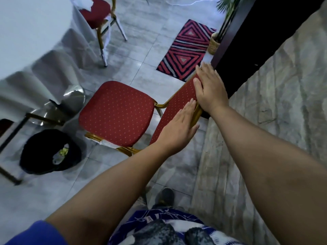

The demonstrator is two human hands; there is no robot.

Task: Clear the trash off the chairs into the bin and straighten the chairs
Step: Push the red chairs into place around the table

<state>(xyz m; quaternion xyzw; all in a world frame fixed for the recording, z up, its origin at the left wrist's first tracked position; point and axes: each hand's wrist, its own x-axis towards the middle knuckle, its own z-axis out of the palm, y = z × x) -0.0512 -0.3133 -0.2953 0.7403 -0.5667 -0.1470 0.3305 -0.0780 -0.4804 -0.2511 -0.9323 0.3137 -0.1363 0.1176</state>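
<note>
A red dotted chair with a gold frame stands in the middle of the floor, its seat bare. My right hand grips the top of its backrest, fingers wrapped over the edge. My left hand lies flat against the backrest's lower part, fingers straight. A black bin with trash inside stands on the floor to the chair's left. A second red chair at the top left has white crumpled paper on its seat.
A table with a white cloth fills the left side. A striped red rug lies beyond the chair. A dark pillar and a potted plant stand close to the backrest on the right. Another chair's dark frame is at the left edge.
</note>
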